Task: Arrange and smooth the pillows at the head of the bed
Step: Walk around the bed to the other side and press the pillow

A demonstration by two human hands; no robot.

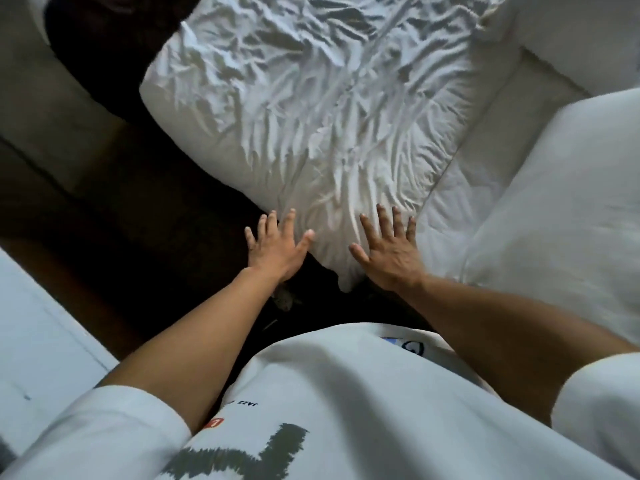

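Observation:
A large, heavily wrinkled white pillow (pixel 311 109) lies across the middle of the view, its near corner pointing toward me. My left hand (pixel 277 245) is spread flat with straight fingers at the pillow's near left edge, its fingertips touching the fabric. My right hand (pixel 389 251) lies flat, fingers spread, on the pillow's near right corner. A second, smoother white pillow (pixel 568 188) sits to the right, beside the first. A third white pillow (pixel 588 32) shows at the top right.
White bedding (pixel 460 188) runs under the pillows on the right. A dark headboard or gap (pixel 138 209) lies left of the wrinkled pillow, with a pale wall (pixel 45 109) beyond. A white surface (pixel 38 344) stands at the lower left. My white shirt fills the bottom.

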